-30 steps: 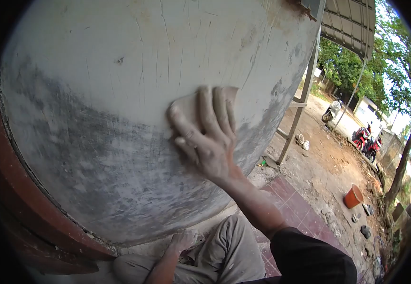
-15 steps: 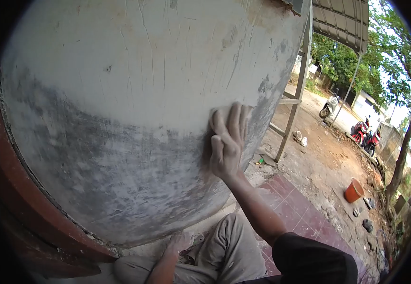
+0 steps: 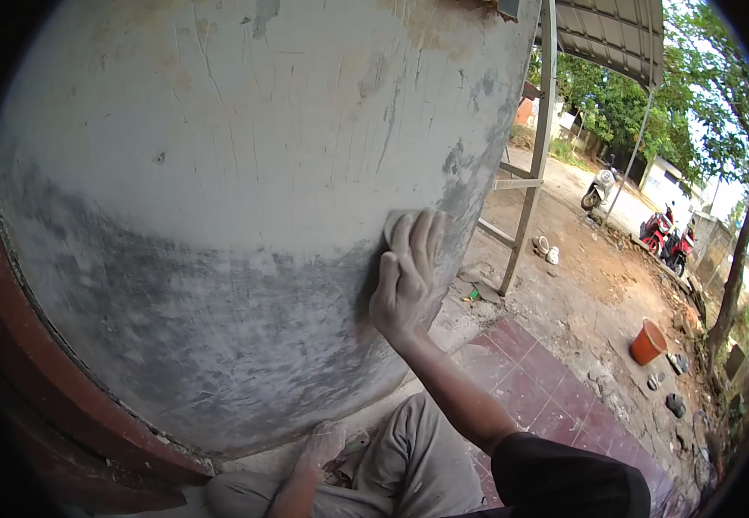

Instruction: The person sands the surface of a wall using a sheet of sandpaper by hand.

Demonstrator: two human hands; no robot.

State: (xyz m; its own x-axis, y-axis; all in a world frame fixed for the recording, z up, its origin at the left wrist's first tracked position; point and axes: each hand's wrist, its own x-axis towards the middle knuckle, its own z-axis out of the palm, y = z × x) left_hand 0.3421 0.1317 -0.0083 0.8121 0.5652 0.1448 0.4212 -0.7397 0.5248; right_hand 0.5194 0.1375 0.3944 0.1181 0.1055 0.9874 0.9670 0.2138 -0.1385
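My right hand (image 3: 407, 274), coated in pale dust, presses a thin pale sheet (image 3: 398, 226) flat against the curved wall (image 3: 245, 173). Only the sheet's edge shows around the fingertips. The wall is off-white with fine cracks above and smudged dark grey below, and the hand lies near where the two tones meet. Low in the view, my left hand (image 3: 326, 444), also dusty, rests by my folded legs near the foot of the wall. Its fingers are too indistinct to tell what they hold, if anything.
A red-brown curved edge (image 3: 55, 371) borders the wall at left. Dark red tiles (image 3: 538, 388) lie at lower right. Beyond are a metal frame post (image 3: 534, 173), an orange bucket (image 3: 648, 343), stones, a tree (image 3: 737, 285) and parked motorbikes (image 3: 657, 231).
My right hand has moved right and down across the wall from its place a second ago, with its fingers now closer together. My left hand has stayed low by my legs. The view has shifted slightly.
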